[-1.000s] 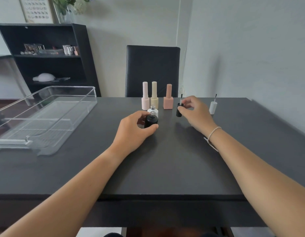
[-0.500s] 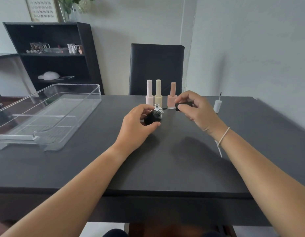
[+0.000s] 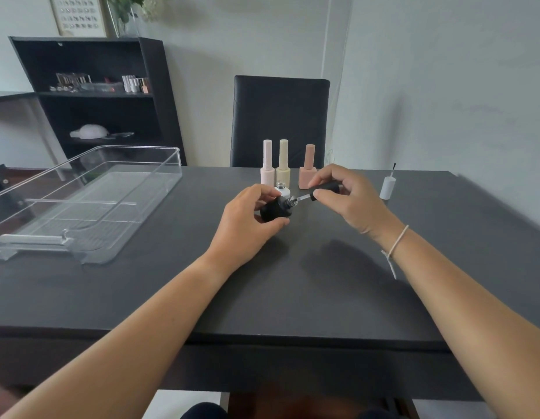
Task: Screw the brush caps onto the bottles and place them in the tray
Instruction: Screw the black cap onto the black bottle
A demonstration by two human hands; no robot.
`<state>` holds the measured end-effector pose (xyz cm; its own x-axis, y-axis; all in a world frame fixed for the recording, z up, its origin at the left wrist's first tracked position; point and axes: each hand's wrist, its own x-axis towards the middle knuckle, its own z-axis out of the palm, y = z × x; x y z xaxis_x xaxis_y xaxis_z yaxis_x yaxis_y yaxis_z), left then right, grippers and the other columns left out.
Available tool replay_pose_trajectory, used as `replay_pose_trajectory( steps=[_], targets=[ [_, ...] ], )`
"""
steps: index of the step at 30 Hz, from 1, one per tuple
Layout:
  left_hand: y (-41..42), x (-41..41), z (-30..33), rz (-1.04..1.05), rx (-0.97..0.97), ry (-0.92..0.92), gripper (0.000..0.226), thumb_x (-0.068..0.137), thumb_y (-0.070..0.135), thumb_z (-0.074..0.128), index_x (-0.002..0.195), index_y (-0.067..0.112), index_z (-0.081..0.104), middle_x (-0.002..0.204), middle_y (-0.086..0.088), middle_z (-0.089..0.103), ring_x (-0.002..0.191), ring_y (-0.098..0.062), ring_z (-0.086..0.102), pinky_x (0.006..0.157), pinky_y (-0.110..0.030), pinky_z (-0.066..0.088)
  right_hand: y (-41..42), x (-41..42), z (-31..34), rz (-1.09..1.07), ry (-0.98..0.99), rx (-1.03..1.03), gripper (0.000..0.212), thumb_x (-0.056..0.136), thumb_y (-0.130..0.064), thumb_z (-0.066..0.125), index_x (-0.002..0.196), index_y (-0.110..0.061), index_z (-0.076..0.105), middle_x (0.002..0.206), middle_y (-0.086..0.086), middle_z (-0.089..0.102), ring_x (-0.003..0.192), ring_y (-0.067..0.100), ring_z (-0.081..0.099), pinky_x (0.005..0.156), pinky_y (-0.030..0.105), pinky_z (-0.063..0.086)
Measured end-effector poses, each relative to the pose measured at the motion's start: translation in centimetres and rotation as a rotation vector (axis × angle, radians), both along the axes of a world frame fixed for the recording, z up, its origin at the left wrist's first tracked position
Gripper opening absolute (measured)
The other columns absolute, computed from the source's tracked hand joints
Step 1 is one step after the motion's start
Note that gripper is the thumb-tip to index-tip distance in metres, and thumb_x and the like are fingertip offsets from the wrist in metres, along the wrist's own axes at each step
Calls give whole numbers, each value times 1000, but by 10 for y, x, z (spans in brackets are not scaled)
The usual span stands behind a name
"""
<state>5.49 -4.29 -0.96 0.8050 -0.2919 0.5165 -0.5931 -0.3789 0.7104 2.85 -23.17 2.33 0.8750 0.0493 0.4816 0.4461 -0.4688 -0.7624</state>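
My left hand (image 3: 247, 225) grips a black bottle (image 3: 274, 210), tilted with its threaded neck pointing right, just above the dark table (image 3: 293, 282). My right hand (image 3: 347, 198) holds the black brush cap (image 3: 324, 188) level, and the brush stem reaches into the bottle's neck. Behind my left hand stands an uncapped white bottle (image 3: 281, 189), partly hidden. A white brush cap (image 3: 387, 186) stands upside down at the right, brush up. At the left sits a clear plastic tray (image 3: 81, 204) with nothing in it.
Three capped bottles stand at the table's far edge: pale pink (image 3: 267, 166), cream (image 3: 283, 164) and peach (image 3: 308, 169). A black chair (image 3: 279, 116) stands behind the table, a black shelf unit (image 3: 90, 95) at the back left, a wall on the right.
Both hands lifted their items off the table. The black bottle got tilted toward the right, and the cap's brush came to its neck and entered it.
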Motion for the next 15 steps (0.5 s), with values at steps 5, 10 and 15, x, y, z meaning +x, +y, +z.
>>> replay_pose_trajectory(
  steps=[5, 10, 15],
  targets=[
    [0, -2, 1, -13, 32, -15, 35, 72, 20, 75, 100, 30, 56, 93, 22, 52, 87, 1, 54, 72, -6, 45, 3, -1, -3, 36, -17, -65, 15, 83, -5, 59, 84, -20, 61, 87, -1, 64, 82, 24, 58, 71, 19, 48],
    [-1, -3, 1, -25, 45, -22, 34, 73, 19, 75, 100, 29, 57, 92, 24, 52, 86, 3, 54, 74, -3, 44, 6, -1, -6, 44, -35, -165, 16, 82, -8, 61, 90, -22, 62, 93, 0, 65, 79, 39, 57, 75, 46, 53],
    [-1, -3, 3, -17, 63, -26, 33, 73, 19, 74, 100, 28, 57, 92, 22, 52, 85, 4, 53, 71, 1, 40, 7, 2, -10, 19, -36, -214, 13, 82, -13, 63, 91, -22, 61, 90, 0, 66, 78, 35, 59, 78, 46, 53]
  ],
)
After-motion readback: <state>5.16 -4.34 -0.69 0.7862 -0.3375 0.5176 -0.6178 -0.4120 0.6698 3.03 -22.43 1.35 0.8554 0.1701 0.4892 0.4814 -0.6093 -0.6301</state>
